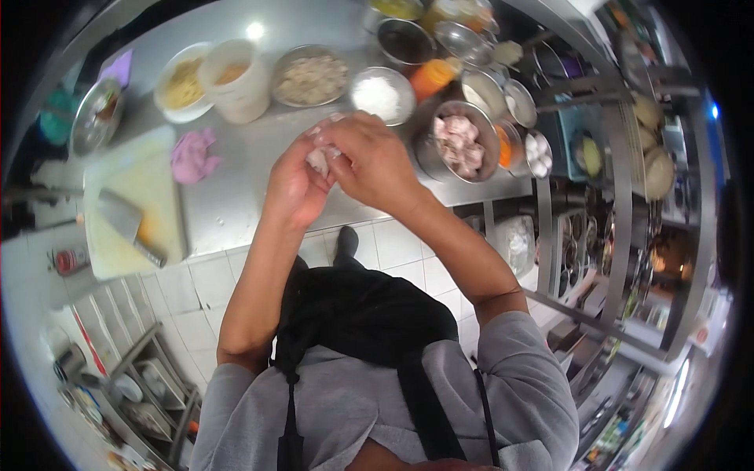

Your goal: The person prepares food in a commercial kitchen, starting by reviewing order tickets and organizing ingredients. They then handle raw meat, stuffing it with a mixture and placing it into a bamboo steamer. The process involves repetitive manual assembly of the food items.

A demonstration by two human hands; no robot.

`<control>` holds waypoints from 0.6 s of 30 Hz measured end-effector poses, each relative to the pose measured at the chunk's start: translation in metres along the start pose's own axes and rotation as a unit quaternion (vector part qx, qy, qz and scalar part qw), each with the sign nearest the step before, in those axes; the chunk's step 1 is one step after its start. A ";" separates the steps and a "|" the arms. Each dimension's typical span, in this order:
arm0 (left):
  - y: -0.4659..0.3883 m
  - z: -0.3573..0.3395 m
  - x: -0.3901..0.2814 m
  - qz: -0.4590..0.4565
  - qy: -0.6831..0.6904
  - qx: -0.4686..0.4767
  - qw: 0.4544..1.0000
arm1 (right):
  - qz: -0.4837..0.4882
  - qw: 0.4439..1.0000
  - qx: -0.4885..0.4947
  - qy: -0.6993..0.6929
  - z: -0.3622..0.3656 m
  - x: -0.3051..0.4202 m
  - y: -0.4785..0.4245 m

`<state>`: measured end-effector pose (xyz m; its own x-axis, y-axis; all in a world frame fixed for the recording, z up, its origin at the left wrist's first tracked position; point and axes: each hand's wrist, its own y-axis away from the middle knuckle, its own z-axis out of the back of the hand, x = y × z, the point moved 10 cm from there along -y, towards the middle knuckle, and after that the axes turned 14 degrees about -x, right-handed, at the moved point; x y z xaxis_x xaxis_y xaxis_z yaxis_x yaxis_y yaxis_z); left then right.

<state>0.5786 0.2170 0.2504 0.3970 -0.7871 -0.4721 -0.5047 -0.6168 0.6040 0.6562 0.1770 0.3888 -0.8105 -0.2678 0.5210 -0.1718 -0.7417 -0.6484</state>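
Observation:
My left hand (pixel 298 182) and my right hand (pixel 372 159) meet over the front of the steel table. Between them is a pale piece of food (pixel 318 160), mostly hidden by the fingers. Whitish bits stick to my fingertips. Just beyond my hands stands a metal bowl of white powder (pixel 377 97). To its left is a metal bowl of pale chopped food (pixel 312 79). A deep steel pot (pixel 425 150) at the right holds pinkish raw pieces (pixel 462 141) that look like meat.
At the left a cleaver (pixel 121 215) lies on a pale cutting board (pixel 132 159), beside a crumpled pink cloth (pixel 194 154). A tall white tub (pixel 238 97) and a bowl of yellowish food (pixel 184 88) stand behind. An orange-filled squeeze bottle (pixel 432 78) and several metal bowls crowd the back right.

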 end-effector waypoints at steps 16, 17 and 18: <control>-0.046 -0.233 0.145 -0.105 -0.260 0.162 0.946 | -0.332 0.874 -0.349 -0.068 0.304 -0.164 0.132; -0.041 -0.232 0.150 -0.228 -0.366 0.199 0.880 | -0.340 0.873 -0.345 -0.064 0.306 -0.166 0.138; -0.031 -0.230 0.156 -0.368 -0.469 0.206 0.776 | -0.343 0.870 -0.346 -0.070 0.309 -0.175 0.150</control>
<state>0.8328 0.1138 0.3060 0.0590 0.2438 -0.9680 -0.6844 -0.6961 -0.2170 0.9449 -0.0775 0.3713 -0.3151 -0.0162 0.9489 -0.9244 -0.2212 -0.3108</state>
